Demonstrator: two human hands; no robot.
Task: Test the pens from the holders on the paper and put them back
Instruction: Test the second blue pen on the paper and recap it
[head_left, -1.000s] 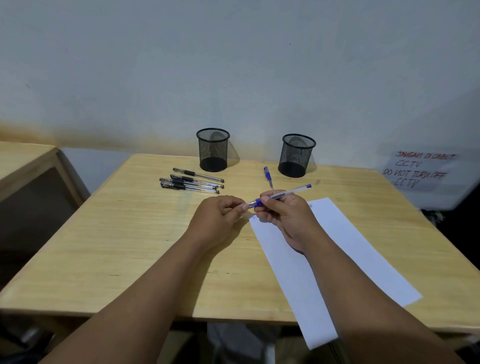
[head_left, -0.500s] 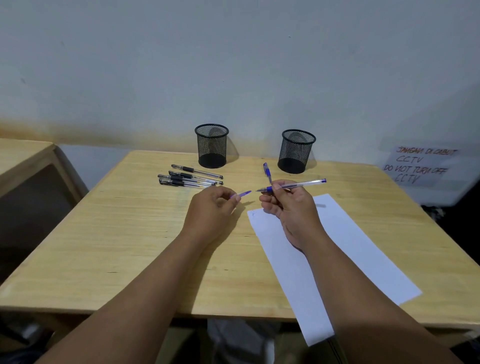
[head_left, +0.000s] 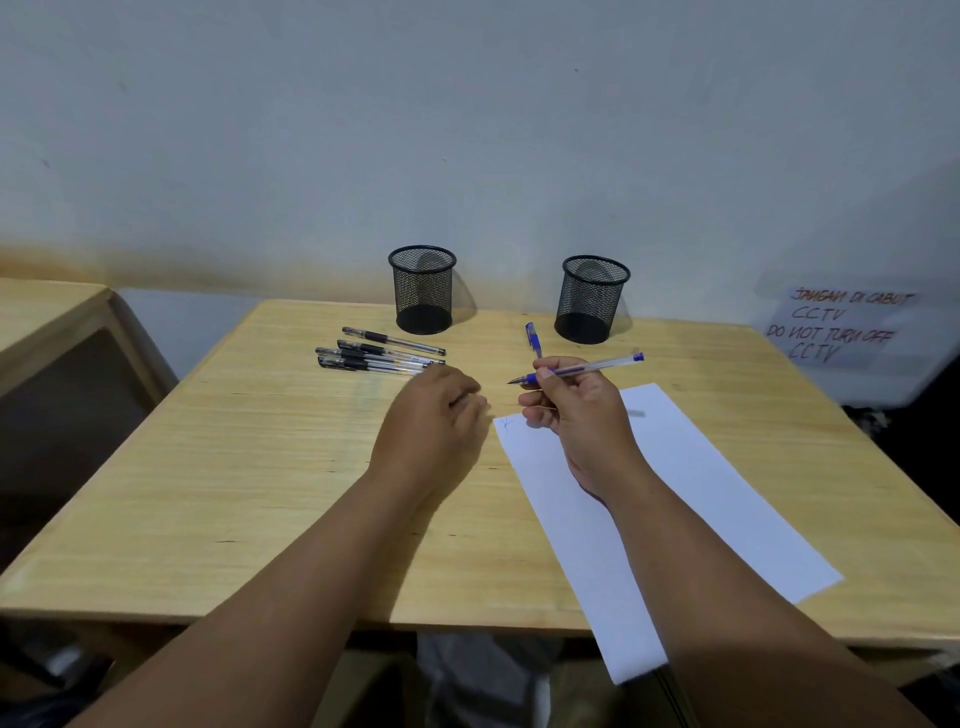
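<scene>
A: Above the near corner of the paper (head_left: 670, 499), the right hand (head_left: 576, 410) pinches a blue pen (head_left: 576, 369) between thumb and fingers, its bare tip pointing left, clear of the sheet.

B: Bare? A second ago both hands met on that pen.

A: Yes, the cap has come off since then. Half a second back the left hand (head_left: 431, 415) had it pinched beside the tip. Now that hand has dropped to the table (head_left: 234, 467) with its fingers curled under, and I can't tell whether the cap is in its grip.

B: And the rest of the pens?

A: A blue cap or second pen (head_left: 532, 340) lies just past the right hand, too small to tell which. Four black pens (head_left: 379, 356) lie together left of it, where they lay before. Both mesh holders, left (head_left: 422, 288) and right (head_left: 592, 296), stand at the back and look empty.

B: So where does that leave things?

A: I'd say this pen is ready for its test. There's already a small blue scribble (head_left: 505, 423) at the sheet's corner. Testing has barely begun, and nothing is back in a holder yet.
</scene>
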